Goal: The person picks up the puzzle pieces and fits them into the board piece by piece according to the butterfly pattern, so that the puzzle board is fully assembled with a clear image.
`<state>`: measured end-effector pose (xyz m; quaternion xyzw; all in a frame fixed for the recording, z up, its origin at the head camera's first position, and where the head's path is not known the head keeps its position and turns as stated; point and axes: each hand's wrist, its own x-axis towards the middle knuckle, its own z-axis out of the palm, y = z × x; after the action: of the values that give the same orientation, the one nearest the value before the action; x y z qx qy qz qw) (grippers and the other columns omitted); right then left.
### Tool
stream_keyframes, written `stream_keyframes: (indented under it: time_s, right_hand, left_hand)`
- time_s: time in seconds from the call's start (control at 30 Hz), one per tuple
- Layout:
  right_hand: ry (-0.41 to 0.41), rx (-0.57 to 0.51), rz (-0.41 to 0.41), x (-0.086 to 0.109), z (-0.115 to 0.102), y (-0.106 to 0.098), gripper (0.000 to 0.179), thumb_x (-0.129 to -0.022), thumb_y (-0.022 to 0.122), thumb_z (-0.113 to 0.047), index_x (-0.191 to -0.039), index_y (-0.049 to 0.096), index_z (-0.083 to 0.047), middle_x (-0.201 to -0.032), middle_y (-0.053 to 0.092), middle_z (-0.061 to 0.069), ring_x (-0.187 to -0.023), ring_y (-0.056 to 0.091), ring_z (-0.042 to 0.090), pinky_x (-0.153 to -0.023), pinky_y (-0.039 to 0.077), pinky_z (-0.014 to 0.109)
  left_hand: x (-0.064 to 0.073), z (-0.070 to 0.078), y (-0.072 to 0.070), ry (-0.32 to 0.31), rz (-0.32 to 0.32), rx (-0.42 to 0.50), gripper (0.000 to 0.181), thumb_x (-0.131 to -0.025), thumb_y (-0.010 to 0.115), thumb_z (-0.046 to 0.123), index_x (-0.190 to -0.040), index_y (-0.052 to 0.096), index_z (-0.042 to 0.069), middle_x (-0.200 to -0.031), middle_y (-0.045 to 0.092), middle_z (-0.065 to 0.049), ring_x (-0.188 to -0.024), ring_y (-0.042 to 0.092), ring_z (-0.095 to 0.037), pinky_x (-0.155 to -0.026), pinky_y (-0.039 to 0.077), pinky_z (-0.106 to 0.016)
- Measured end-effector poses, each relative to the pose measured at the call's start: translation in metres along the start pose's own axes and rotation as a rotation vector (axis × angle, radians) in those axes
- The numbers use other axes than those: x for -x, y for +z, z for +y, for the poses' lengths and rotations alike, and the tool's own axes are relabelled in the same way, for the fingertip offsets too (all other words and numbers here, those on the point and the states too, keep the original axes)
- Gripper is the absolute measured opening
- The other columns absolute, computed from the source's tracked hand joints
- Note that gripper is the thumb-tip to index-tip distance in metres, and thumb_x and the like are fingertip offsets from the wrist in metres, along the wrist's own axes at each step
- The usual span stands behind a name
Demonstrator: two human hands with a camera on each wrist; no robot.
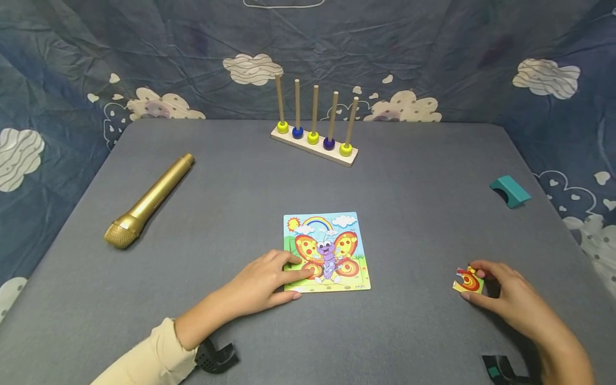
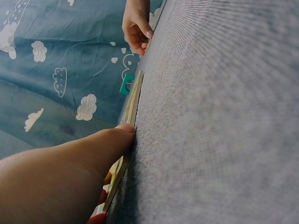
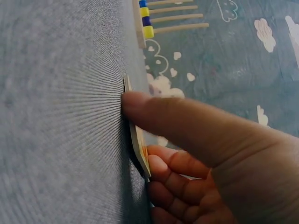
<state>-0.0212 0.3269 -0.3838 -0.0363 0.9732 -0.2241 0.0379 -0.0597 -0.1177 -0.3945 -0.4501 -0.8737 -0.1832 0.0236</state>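
In the head view, a square butterfly jigsaw puzzle (image 1: 346, 254) lies flat near the middle of the table. My left hand (image 1: 264, 280) rests on its left side, fingers stretched over the picture and thumb by the near left corner. The left wrist view shows that thumb (image 2: 117, 137) touching the board's edge. Far to the right, my right hand (image 1: 515, 294) pinches a small puzzle piece (image 1: 472, 283) with a red-and-orange swirl, between thumb and fingers. Seen from the right wrist, the piece (image 3: 136, 140) is edge-on, low over the grey cloth, its face mostly hidden.
A gold microphone (image 1: 156, 198) lies at the left. Toward the back stands a wooden peg rack (image 1: 313, 145) with yellow and blue beads. A teal arch block (image 1: 512, 191) sits near the right edge. Blue cloud-patterned cloth (image 1: 327, 53) hangs behind the table.
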Motion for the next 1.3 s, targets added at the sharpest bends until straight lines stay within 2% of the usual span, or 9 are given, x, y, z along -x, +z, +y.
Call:
stream_keyframes:
  time_s: [0.2, 0.27, 0.33, 0.47, 0.6, 0.77, 0.93, 1.07, 1.3]
  right_hand:
    - [0.022, -0.037, 0.002, -0.003, -0.006, 0.0, 0.063, -0.068, 0.079, -0.024, -0.112, 0.047, 0.01, -0.093, 0.051, 0.019, -0.085, 0.048, 0.035, -0.068, 0.036, 0.046]
    - [0.031, -0.04, 0.011, -0.003, -0.01, -0.001, 0.064, -0.069, 0.078, -0.026, -0.114, 0.046, 0.007, -0.094, 0.052, 0.018, -0.084, 0.05, 0.031, -0.066, 0.039, 0.039]
    - [0.015, -0.046, 0.04, -0.001, -0.016, -0.003, 0.062, -0.069, 0.078, -0.027, -0.114, 0.048, 0.003, -0.094, 0.053, 0.015, -0.081, 0.05, 0.022, -0.064, 0.04, 0.03]
    - [-0.116, -0.099, 0.145, 0.002, -0.035, -0.003, 0.059, -0.064, 0.081, -0.019, -0.113, 0.052, -0.003, -0.092, 0.053, 0.005, -0.078, 0.045, 0.006, -0.064, 0.035, 0.02]
    - [-0.286, -0.137, 0.203, -0.003, -0.062, -0.001, 0.064, -0.057, 0.084, -0.01, -0.113, 0.054, -0.006, -0.092, 0.051, -0.003, -0.082, 0.043, 0.005, -0.069, 0.033, 0.02]
    - [-0.463, -0.16, 0.153, -0.017, -0.095, 0.005, 0.068, -0.055, 0.084, -0.008, -0.116, 0.054, -0.008, -0.1, 0.053, -0.005, -0.088, 0.046, 0.009, -0.074, 0.037, 0.022]
    - [-0.581, -0.137, 0.053, -0.034, -0.118, 0.024, 0.059, -0.063, 0.081, -0.019, -0.115, 0.056, -0.008, -0.109, 0.055, -0.005, -0.097, 0.048, 0.013, -0.079, 0.041, 0.035]
    - [-0.614, -0.131, 0.01, -0.046, -0.128, 0.044, 0.057, -0.066, 0.079, -0.025, -0.114, 0.056, -0.006, -0.108, 0.056, -0.001, -0.101, 0.049, 0.018, -0.084, 0.04, 0.04]
    - [-0.617, -0.116, -0.014, -0.059, -0.134, 0.065, 0.057, -0.066, 0.078, -0.028, -0.114, 0.056, -0.005, -0.106, 0.057, 0.005, -0.1, 0.048, 0.022, -0.085, 0.039, 0.041]
  left_hand:
    - [0.001, 0.0, 0.0, -0.015, -0.009, 0.001, 0.039, -0.086, 0.058, 0.037, -0.123, 0.057, 0.024, -0.119, 0.049, -0.002, -0.103, 0.045, -0.019, -0.082, 0.041, -0.035]
    - [0.001, 0.0, 0.0, -0.018, -0.009, 0.002, 0.039, -0.086, 0.059, 0.037, -0.123, 0.058, 0.024, -0.118, 0.049, -0.001, -0.103, 0.045, -0.019, -0.082, 0.041, -0.034]
    - [0.001, 0.0, 0.0, -0.018, -0.008, 0.004, 0.039, -0.086, 0.059, 0.037, -0.123, 0.058, 0.024, -0.118, 0.049, -0.001, -0.102, 0.045, -0.019, -0.081, 0.041, -0.034]
    - [0.001, 0.001, 0.002, -0.011, -0.005, -0.009, 0.039, -0.086, 0.059, 0.036, -0.122, 0.058, 0.023, -0.118, 0.049, -0.002, -0.102, 0.045, -0.019, -0.083, 0.04, -0.035]
    - [-0.001, 0.003, 0.001, -0.004, -0.005, -0.048, 0.038, -0.086, 0.058, 0.037, -0.121, 0.059, 0.023, -0.116, 0.05, -0.003, -0.104, 0.044, -0.019, -0.093, 0.031, -0.037]
    - [-0.006, 0.008, 0.0, 0.005, -0.029, -0.07, 0.037, -0.086, 0.057, 0.037, -0.118, 0.06, 0.019, -0.12, 0.049, -0.002, -0.112, 0.042, -0.017, -0.101, 0.022, -0.039]
    - [-0.014, 0.015, -0.001, 0.014, -0.073, -0.024, 0.037, -0.087, 0.057, 0.034, -0.115, 0.057, 0.01, -0.122, 0.05, 0.0, -0.114, 0.044, -0.017, -0.097, 0.031, -0.033]
    - [-0.019, 0.02, -0.002, 0.006, -0.089, -0.062, 0.036, -0.087, 0.056, 0.036, -0.113, 0.055, 0.012, -0.113, 0.052, 0.002, -0.105, 0.048, -0.016, -0.092, 0.037, -0.031]
    - [-0.026, 0.033, -0.001, 0.008, -0.13, -0.216, 0.056, -0.083, 0.056, 0.049, -0.133, 0.045, 0.024, -0.11, 0.048, -0.002, -0.094, 0.047, -0.02, -0.08, 0.041, -0.034]
